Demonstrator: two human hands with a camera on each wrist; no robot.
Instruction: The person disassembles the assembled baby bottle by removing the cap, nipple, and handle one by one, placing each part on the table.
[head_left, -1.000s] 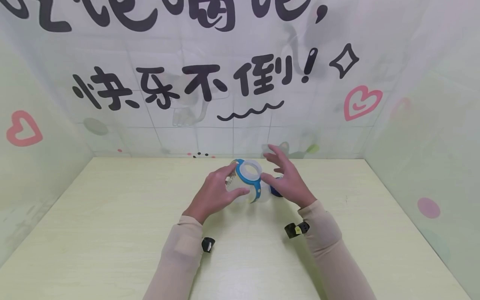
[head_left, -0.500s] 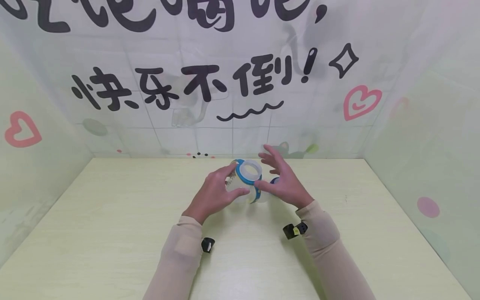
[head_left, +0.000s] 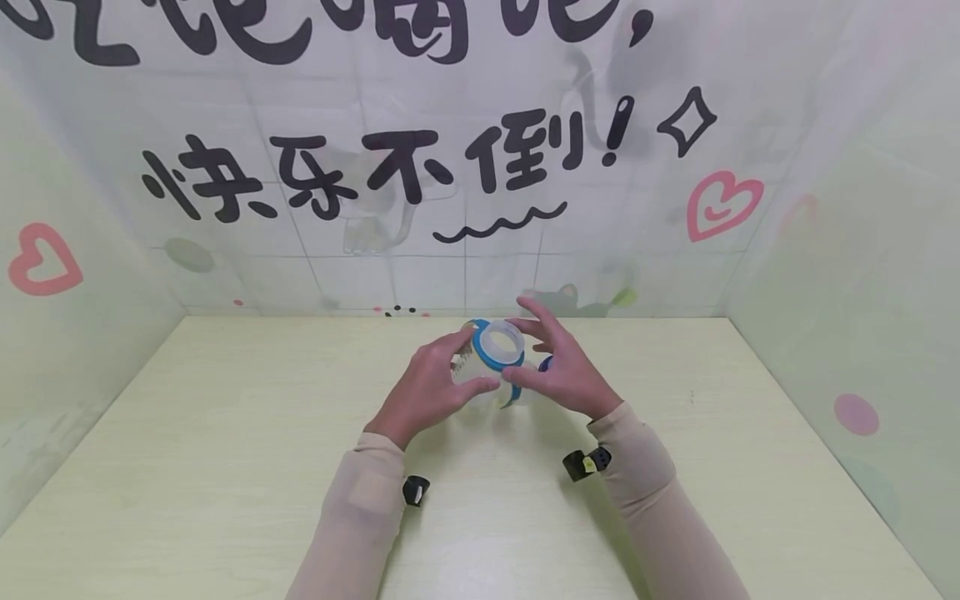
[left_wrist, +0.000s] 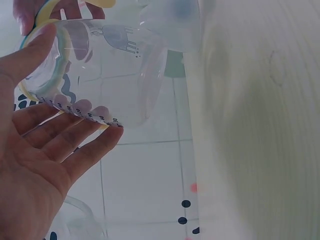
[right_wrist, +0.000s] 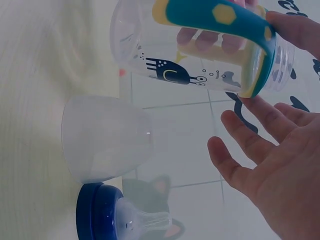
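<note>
A clear baby bottle [left_wrist: 127,75] with measuring marks and a cartoon print stands tilted, its mouth uncovered. Around its neck sits a blue and yellow handle ring [right_wrist: 220,17] with a side grip. My left hand [head_left: 427,387] holds the bottle's body from the left, thumb near and fingers along the marks. On the other side, my right hand [head_left: 564,368] has its thumb and index fingertip against the ring at the neck, while the other fingers spread free. Below the right hand, a blue collar with a clear nipple [right_wrist: 100,212] stands on the table beside a translucent dome cap [right_wrist: 107,140].
The pale wooden table [head_left: 225,467] ends at a back wall [head_left: 420,275] covered with printed sheeting and dark lettering. Side panels [head_left: 840,317] close it in left and right. Cap and nipple stand close behind the right hand.
My right hand has moved left and slightly down, its thumb and index finger coming onto the ring at the bottle's neck. The left hand and the bottle stay where they were.
</note>
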